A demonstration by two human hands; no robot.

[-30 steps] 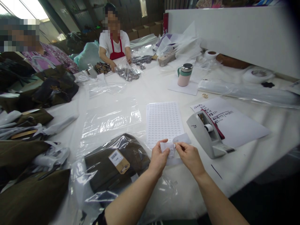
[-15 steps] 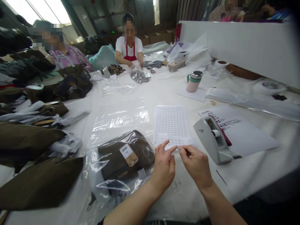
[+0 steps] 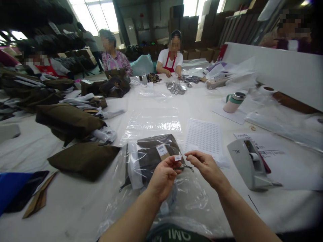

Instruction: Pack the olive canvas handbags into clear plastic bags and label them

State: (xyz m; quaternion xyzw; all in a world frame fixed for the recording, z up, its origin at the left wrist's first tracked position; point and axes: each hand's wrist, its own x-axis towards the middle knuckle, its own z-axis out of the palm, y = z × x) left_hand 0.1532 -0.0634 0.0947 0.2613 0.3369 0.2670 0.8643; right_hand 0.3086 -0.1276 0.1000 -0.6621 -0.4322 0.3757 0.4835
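My left hand (image 3: 164,176) pinches a small white sticker (image 3: 178,157) between thumb and forefinger, above a dark olive bag (image 3: 147,153) inside a clear plastic bag (image 3: 196,196). Just right of the sticker is my right hand (image 3: 205,166), its fingers loosely bent, slightly apart and holding nothing visible. A hang tag (image 3: 162,152) with a barcode label shows through the plastic. Beyond my right hand lies a sheet of printed stickers (image 3: 203,136). Another flat clear bag (image 3: 153,122) lies farther up the table.
To the right stand a grey tape dispenser (image 3: 248,164), papers with handwriting (image 3: 290,158) and a pink-green mug (image 3: 234,102). Olive bags (image 3: 84,161) are heaped at left, near a blue item (image 3: 15,188). A co-worker in a red apron (image 3: 170,62) handles plastic-wrapped things across the table.
The sticker has come off the sheet area and is now in my left hand, over the bagged item. My right hand has drawn apart from it. The view has swung left.
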